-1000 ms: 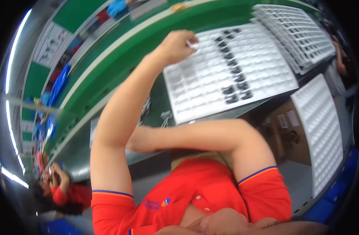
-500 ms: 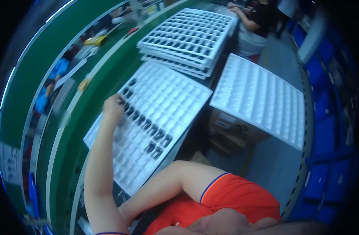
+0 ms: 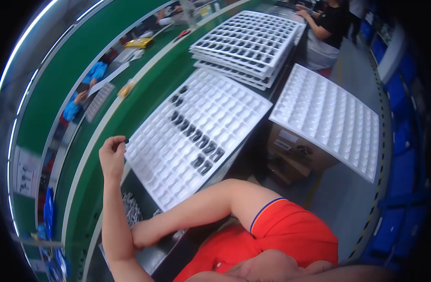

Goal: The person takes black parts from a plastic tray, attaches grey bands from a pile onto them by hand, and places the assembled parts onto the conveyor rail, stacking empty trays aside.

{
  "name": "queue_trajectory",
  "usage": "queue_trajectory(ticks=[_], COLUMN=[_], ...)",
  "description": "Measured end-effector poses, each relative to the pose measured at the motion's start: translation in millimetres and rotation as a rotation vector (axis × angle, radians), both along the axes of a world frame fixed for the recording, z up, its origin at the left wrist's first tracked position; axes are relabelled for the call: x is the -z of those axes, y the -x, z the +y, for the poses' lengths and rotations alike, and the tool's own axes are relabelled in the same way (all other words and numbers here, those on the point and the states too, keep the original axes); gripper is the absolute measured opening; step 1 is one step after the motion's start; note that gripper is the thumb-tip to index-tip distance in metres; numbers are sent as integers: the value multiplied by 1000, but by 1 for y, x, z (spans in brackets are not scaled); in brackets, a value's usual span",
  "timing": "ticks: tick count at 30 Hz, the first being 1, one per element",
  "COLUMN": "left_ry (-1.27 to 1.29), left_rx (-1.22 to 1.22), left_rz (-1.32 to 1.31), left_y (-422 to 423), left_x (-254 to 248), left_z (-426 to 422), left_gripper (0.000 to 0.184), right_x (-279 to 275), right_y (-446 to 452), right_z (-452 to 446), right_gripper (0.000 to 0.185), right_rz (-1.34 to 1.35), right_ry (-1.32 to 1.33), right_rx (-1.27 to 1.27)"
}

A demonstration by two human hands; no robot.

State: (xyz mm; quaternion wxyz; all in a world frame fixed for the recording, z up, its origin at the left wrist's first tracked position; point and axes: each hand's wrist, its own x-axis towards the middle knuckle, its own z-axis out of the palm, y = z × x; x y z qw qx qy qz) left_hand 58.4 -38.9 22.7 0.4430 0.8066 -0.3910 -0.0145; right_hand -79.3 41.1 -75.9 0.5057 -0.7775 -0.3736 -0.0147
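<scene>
My left hand [image 3: 113, 149] is raised just off the left edge of a white molded tray [image 3: 159, 174]. Thumb and fingers pinch a small black piece [image 3: 126, 141], its exact kind too small to make out. Similar dark pieces [image 3: 196, 136] fill a diagonal line of the tray's pockets, with two more beside its near end and a couple at its far end. My right arm crosses low in front of me; my right hand [image 3: 141, 236] is mostly behind my left forearm, fingers hidden, close to a pile of small silvery parts [image 3: 131, 210].
Several filled trays [image 3: 246, 40] are stacked beyond the tray. To the right, another white tray [image 3: 328, 117] lies over a cardboard box [image 3: 295, 145]. A green conveyor edge [image 3: 145, 98] runs along the left. Co-workers sit across the line and at the far end.
My left hand has moved left and toward me, from over the row of dark pieces to outside the tray's edge. The camera view has shifted, so the trays appear farther right.
</scene>
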Motion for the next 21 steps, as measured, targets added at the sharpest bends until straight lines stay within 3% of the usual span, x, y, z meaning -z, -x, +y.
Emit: queue_trajectory(ticks=[2,4,7,10,14,16,21], left_ry=[66,213,377,637,604,614,651], left_rx=[-61,-106,-224,-248,-246,-246,-180], left_rz=[120,199,316,508,523,572,643], left_y=[1,3,8,32,26,29,34], left_x=[-4,8,39,55,70,66,70], left_z=[42,90,151,161,163,162,163], left_gripper=[12,14,15,19,27,28,30], right_x=[3,-28,-43,-60,-44,-45,-38], right_y=[-6,0,-16,-31,-57,-58,-61], right_z=[-4,-27,-45,-73,-93,-97,-95], right_gripper=[14,13,10,12,12,11,10], right_rz=[-191,-285,-240,-255,114,130,235], right_ry=[114,268,-2,-368,-453,-354,-312], right_rx=[-13,5,178,386,515,652,662])
